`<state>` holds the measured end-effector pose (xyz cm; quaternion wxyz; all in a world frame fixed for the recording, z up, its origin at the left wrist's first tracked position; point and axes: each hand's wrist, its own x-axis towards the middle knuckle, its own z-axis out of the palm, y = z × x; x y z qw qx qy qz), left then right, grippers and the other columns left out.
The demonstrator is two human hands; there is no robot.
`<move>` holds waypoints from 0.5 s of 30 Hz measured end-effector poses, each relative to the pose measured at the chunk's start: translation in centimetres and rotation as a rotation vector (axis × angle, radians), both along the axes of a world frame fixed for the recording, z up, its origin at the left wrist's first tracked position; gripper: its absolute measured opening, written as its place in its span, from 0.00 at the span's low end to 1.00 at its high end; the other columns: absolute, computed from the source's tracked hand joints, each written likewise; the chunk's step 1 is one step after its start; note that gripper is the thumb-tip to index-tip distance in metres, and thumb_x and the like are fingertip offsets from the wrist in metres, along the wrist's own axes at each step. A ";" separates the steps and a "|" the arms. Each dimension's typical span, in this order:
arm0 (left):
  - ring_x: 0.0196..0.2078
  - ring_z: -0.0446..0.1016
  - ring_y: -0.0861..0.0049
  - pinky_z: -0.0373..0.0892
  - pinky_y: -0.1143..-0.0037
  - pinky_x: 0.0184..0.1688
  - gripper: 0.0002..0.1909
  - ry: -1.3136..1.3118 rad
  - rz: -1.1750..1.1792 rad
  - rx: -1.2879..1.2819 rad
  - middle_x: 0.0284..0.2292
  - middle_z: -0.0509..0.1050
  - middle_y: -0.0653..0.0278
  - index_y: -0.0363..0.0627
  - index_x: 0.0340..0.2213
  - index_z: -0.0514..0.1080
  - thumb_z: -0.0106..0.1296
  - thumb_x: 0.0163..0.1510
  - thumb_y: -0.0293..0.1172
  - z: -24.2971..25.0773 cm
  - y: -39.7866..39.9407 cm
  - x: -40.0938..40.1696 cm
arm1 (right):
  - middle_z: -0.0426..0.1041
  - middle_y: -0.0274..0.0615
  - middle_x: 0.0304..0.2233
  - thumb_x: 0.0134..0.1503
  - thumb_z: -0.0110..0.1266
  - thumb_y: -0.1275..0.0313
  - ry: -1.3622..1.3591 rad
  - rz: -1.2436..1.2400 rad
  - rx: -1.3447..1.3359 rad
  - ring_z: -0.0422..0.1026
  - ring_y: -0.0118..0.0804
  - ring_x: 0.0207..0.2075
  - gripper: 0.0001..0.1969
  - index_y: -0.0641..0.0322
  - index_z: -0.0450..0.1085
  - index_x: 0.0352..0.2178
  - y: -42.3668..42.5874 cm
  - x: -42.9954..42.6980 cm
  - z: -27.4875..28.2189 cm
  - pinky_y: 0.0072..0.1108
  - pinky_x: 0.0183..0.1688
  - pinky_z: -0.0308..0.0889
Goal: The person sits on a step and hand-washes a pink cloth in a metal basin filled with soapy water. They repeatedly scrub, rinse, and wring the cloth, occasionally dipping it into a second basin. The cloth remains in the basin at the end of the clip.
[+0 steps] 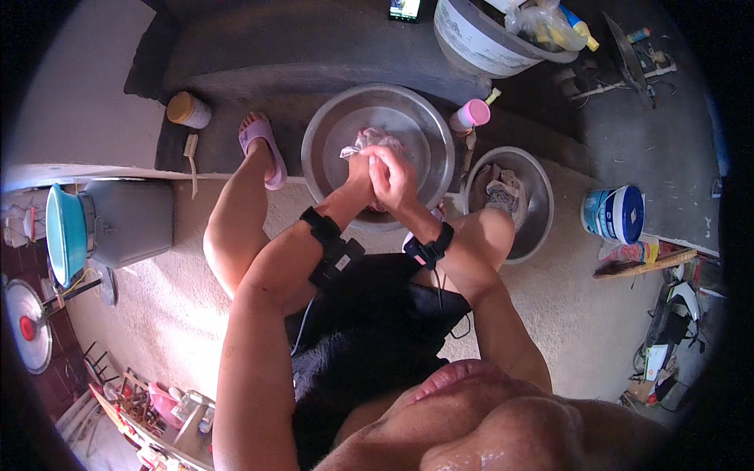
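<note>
A wide metal basin [330,123] stands before me. In it is a wet-looking pink and white cloth [380,138], bunched up. My left hand [359,169] is closed on the cloth, and a white corner sticks out past its fingers. Right beside it, my right hand [393,179] has its fingers curled against the cloth. The two hands touch over the basin, and their overlap hides part of the grip. More of the cloth shows below my right hand. Both forearms carry black strapped devices.
To the right sits a smaller metal basin [537,206] holding a patterned cloth [505,191]. A pink-lidded container [471,115], a yellow-lidded jar [188,110] and a white brush [191,153] surround the work area. A lidded bucket [612,213] stands far right, a grey bin [132,221] left.
</note>
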<state>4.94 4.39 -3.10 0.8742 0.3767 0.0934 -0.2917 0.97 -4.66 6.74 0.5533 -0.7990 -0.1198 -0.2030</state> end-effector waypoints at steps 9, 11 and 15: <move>0.40 0.76 0.67 0.74 0.62 0.42 0.18 0.335 0.137 0.042 0.39 0.74 0.58 0.45 0.45 0.68 0.33 0.64 0.40 6.7 -4.2 0.4 | 0.71 0.57 0.49 0.63 0.42 0.52 0.480 -0.164 0.020 0.70 0.45 0.51 0.29 0.64 0.62 0.55 -7.6 3.4 -5.0 0.31 0.52 0.63; 0.44 0.75 0.62 0.72 0.61 0.46 0.19 0.417 0.141 0.065 0.44 0.72 0.54 0.42 0.48 0.66 0.36 0.63 0.40 7.6 -4.1 0.4 | 0.63 0.57 0.57 0.63 0.43 0.53 0.415 -0.077 0.226 0.62 0.45 0.59 0.31 0.67 0.57 0.59 -8.0 2.1 -5.0 0.31 0.60 0.56; 0.48 0.73 0.60 0.71 0.61 0.49 0.21 0.395 0.161 0.057 0.47 0.70 0.52 0.37 0.48 0.65 0.36 0.63 0.42 8.1 -3.0 0.4 | 0.58 0.54 0.60 0.64 0.48 0.62 0.311 0.066 0.067 0.58 0.40 0.61 0.32 0.64 0.48 0.64 -6.1 -0.7 -4.1 0.27 0.61 0.54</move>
